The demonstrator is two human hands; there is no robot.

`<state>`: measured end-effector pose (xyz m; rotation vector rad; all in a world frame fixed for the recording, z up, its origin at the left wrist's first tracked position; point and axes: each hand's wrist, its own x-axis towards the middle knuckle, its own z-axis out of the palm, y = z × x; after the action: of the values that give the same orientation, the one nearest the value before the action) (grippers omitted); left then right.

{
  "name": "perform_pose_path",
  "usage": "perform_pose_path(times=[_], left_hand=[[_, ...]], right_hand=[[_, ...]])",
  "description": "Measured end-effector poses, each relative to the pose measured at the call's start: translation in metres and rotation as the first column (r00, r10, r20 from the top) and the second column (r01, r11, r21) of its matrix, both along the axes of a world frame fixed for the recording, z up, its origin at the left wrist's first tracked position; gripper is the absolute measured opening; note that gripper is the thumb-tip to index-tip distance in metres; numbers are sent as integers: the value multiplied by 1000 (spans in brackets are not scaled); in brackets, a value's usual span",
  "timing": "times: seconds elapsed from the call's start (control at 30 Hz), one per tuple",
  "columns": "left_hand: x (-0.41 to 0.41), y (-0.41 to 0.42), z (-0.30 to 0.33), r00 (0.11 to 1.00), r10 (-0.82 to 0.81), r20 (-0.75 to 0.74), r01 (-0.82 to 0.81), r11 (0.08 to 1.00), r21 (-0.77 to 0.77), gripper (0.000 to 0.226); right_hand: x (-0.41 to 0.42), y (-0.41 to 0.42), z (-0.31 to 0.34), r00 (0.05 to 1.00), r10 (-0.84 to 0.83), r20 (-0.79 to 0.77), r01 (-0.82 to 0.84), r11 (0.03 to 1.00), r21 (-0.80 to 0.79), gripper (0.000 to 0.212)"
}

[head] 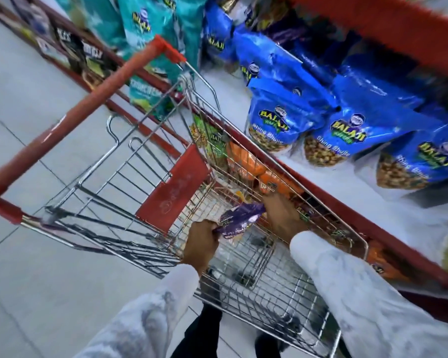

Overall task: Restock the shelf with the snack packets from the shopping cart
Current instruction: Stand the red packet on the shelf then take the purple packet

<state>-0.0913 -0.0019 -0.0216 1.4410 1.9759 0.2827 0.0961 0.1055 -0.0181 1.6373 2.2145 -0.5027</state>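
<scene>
A wire shopping cart (130,177) with a red handle stands alongside the shelf. Inside its basket my left hand (201,244) is closed on the near end of a purple snack packet (241,218). My right hand (282,215) reaches down into the basket right beside the packet's far end; its fingers are hidden, so its grip is unclear. The white shelf (388,210) with a red front edge runs along the right and holds blue snack packets (277,122). Orange packets (246,161) show through the cart's far side, on a lower level.
Teal packets (150,29) fill the shelf farther along, and dark packets (93,58) sit on a lower shelf at the upper left. A red shelf board (373,24) overhangs the blue packets. Grey tiled floor (23,104) lies to the cart's left. My legs are below the cart.
</scene>
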Motion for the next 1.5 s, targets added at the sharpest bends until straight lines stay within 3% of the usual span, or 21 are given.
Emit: perform_pose_path(times=[0.1, 0.3, 0.37, 0.47, 0.53, 0.6, 0.67, 0.73, 0.77, 0.87, 0.93, 1.17, 1.23, 1.33, 1.4, 1.5], left_hand=[[-22, 3, 4, 1000, -19, -18, 20, 998, 64, 15], [-32, -9, 84, 999, 26, 34, -34, 968, 247, 6], [-28, -14, 119, 974, 89, 208, -143, 955, 261, 5], [-14, -16, 170, 783, 171, 598, -341, 922, 184, 13], [5, -15, 205, 660, 122, 741, -372, 910, 182, 10], [23, -12, 238, 607, 28, 794, -353, 905, 238, 9], [39, -6, 275, 594, -64, 802, -334, 887, 318, 15], [47, 6, 303, 600, -144, 787, -296, 874, 386, 25], [52, 15, 317, 598, -182, 781, -259, 878, 402, 13], [71, 49, 357, 563, -273, 780, -234, 853, 467, 40], [90, 74, 385, 535, -342, 773, -204, 835, 511, 27], [161, 135, 467, 439, -590, 677, -91, 721, 687, 6], [178, 143, 480, 400, -624, 672, -91, 702, 706, 2], [202, 162, 492, 368, -644, 671, -114, 684, 720, 16], [215, 177, 489, 353, -644, 679, -117, 689, 715, 20], [231, 202, 474, 359, -619, 699, -106, 717, 689, 22]], right_hand=[[1, -4, 15, 998, 7, -58, -10, 999, -39, 19], [45, -44, 82, 902, -36, -429, 90, 990, 107, 16], [61, -58, 115, 840, -47, -541, 165, 971, 171, 12], [81, -76, 170, 714, -64, -697, 300, 928, 223, 10], [97, -84, 206, 638, -71, -767, 379, 896, 232, 5], [107, -90, 242, 564, -72, -823, 447, 864, 231, 3], [118, -91, 280, 481, -48, -875, 509, 829, 234, 11], [130, -87, 310, 441, 2, -897, 552, 788, 273, 5], [136, -85, 324, 422, 23, -906, 582, 759, 291, 11], [158, -79, 363, 284, 56, -957, 683, 689, 243, 15], [173, -70, 391, 232, 112, -966, 722, 646, 248, 15], [226, -42, 470, 192, 280, -941, 804, 505, 314, 17], [234, -36, 484, 230, 298, -926, 827, 442, 348, 13], [248, -15, 494, 282, 291, -914, 854, 358, 377, 4], [258, 1, 491, 333, 263, -906, 863, 303, 405, 12], [276, 33, 467, 379, 212, -901, 854, 296, 428, 13]])
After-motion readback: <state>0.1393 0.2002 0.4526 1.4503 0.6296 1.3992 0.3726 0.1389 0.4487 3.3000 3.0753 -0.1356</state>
